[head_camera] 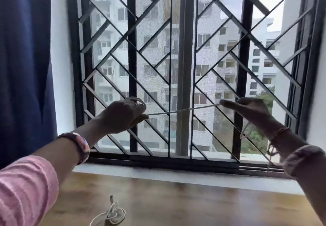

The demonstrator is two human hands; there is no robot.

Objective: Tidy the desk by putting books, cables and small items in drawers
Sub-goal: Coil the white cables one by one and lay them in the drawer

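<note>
Thin white cable (183, 110), light and limp, stretches between left hand (123, 115) and right hand (254, 110), both pinching it; best gripped in loops.

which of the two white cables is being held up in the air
The white cable stretched between the left hand and right hand before the window; the coiled cable lies on the desk.

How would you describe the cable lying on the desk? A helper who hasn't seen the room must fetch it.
Start at the wooden desk under the barred window. Near its front edge, left of centre, lies a coiled white cable, one plug end sticking up. Unlike the cord stretched between the hands, it rests untouched.
</note>
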